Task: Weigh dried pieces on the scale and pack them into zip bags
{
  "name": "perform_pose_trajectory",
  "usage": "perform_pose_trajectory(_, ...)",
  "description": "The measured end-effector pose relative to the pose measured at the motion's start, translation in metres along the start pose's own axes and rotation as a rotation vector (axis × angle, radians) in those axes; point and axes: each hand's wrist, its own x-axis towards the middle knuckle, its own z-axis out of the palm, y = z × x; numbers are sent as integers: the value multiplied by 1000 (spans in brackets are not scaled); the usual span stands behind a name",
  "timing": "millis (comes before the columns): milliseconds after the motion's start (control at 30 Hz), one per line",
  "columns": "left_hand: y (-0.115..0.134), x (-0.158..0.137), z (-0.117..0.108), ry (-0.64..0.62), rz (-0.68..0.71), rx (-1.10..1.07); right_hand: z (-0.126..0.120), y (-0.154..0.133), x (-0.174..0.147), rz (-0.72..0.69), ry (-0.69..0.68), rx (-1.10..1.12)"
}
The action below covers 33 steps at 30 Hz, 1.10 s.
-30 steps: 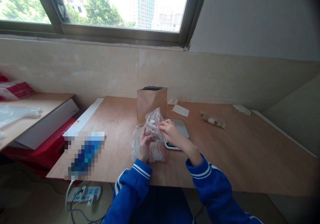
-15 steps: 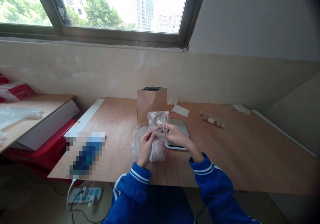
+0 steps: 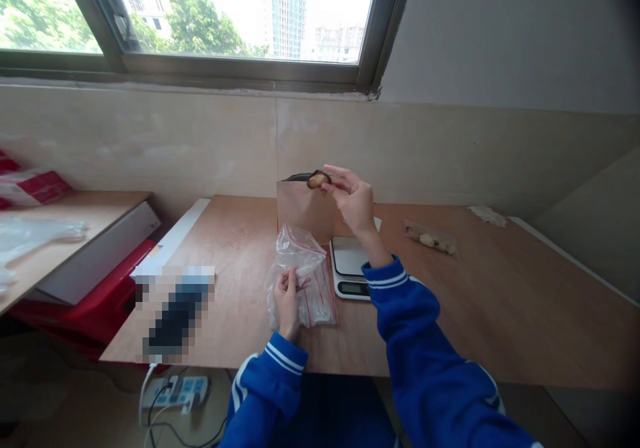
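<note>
My right hand (image 3: 354, 203) is raised at the mouth of a brown paper bag (image 3: 300, 209), its fingertips pinching a dried mushroom (image 3: 319, 181) with a dark rim and tan underside. Lower down, my left hand (image 3: 287, 301) grips a clear zip bag (image 3: 299, 251) by its lower part. Beneath that bag lies a pile of more clear zip bags (image 3: 323, 305) with red seal lines. A white kitchen scale (image 3: 345, 261) with a small display stands right of the pile, partly behind my right forearm. The paper bag's contents are hidden.
To the right on the table (image 3: 500, 308) lies a filled clear packet (image 3: 431, 239), with a crumpled whitish scrap (image 3: 487, 216) farther back. A blurred-out object (image 3: 177, 315) with a cable sits at the left edge. Below it is a power strip (image 3: 175, 393).
My right hand has left the zip bag and moved up to the paper bag's mouth, where it now holds a mushroom. My left hand has lowered slightly with the zip bag.
</note>
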Motion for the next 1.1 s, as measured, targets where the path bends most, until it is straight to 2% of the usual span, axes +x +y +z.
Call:
perform_pose_trajectory(100,-3,0,-1,-18,4,29,15,5,41,-93,23,-103)
perform_pose_trajectory(200,-1,-2,0,-48,26,61,31,17,61,-152,-71,-199)
perform_pose_trajectory(333,2,-4,1,-40,24,73,44,39,53,-152,-232,-298)
perform_pose_trajectory(467,5,-6,1,-34,20,76,45,53,38,-128,-239,-339)
perform_pose_trajectory(567,7,-7,2,-42,13,79,42,53,38,-147,-262,-421)
perform_pose_trajectory(667,8,-7,2,-37,7,78,35,44,37,-162,-294,-646)
perform_pose_trajectory(767,8,-7,2,-43,3,67,27,28,18,-174,-205,-758)
perform_pose_trajectory(833,8,-9,2,-43,24,74,21,16,-9,-148,-107,-698)
perform_pose_trajectory(900,9,-13,2,-25,91,114,17,6,-43,-82,-95,-572)
perform_pose_trajectory(1000,12,-21,3,-42,217,216,11,2,-93,136,-135,-399)
perform_pose_trajectory(1100,15,-28,4,-159,290,309,1,7,-121,419,-196,-191)
